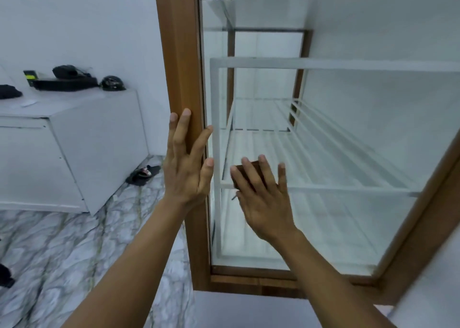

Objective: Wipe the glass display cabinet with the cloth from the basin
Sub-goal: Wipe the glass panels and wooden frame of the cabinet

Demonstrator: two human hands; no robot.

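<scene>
The glass display cabinet (373,133) fills the right half of the head view, with a brown wooden frame (179,61) and white wire shelves inside. My left hand (185,168) lies flat with spread fingers against the frame's left upright, holding nothing. My right hand (263,203) presses a small dark brown cloth (246,172) flat against the glass pane, low on its left side; only the cloth's top edge shows between my fingers. The basin is not in view.
A low white cabinet (99,138) stands at the left with dark items and a helmet (113,83) on top. Sandals (144,174) lie on the marbled floor (62,253) beside it. A white surface (249,310) sits just below the display cabinet.
</scene>
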